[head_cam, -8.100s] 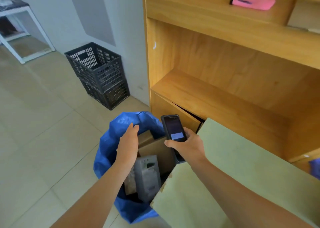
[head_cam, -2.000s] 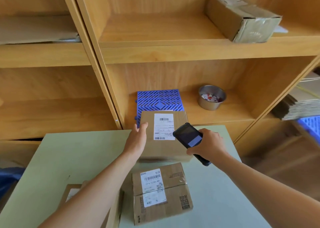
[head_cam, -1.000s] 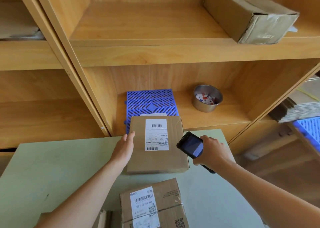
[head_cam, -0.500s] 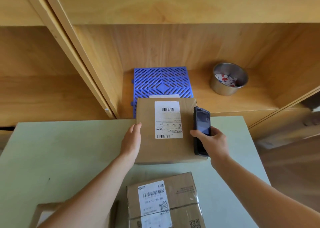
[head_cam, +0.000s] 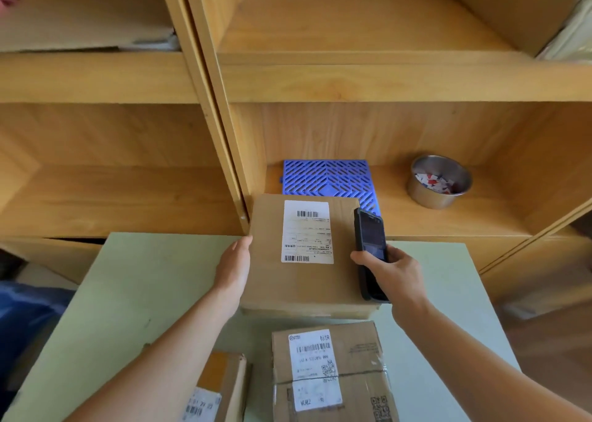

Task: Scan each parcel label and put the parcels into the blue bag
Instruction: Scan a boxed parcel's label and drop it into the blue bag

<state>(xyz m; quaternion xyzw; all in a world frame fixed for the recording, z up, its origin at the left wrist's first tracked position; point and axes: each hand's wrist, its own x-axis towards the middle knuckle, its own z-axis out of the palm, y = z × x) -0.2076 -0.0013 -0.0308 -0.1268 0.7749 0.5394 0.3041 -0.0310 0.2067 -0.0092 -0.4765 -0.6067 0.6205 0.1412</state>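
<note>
Head view, held parcel: a flat brown cardboard parcel is lifted above the pale green surface, its top face tilted toward the viewer.
Label: a white shipping label with barcodes at top and bottom sits in the middle of that face.
Left hand: the left hand holds the parcel's left edge, its visible fingers straight along the side; the thumb is hidden, so I cannot tell how it wraps the box.
Right hand: the right hand grips a dark handheld scanner, fingers curled round its body.
Scanner: it stands nearly upright over the parcel's right edge, just beside the label, screen toward the viewer.
Other parcels: a taped parcel with a white label lies on the surface near the bottom of the view; a third parcel lies just to its left, partly cut off.
Blue bag: a patch of blue shows at the far left, below the surface's edge.
Shelving: a wooden shelf unit stands behind the surface; its lower shelf carries a blue plastic grid mat and a metal bowl of small paper bits.
</note>
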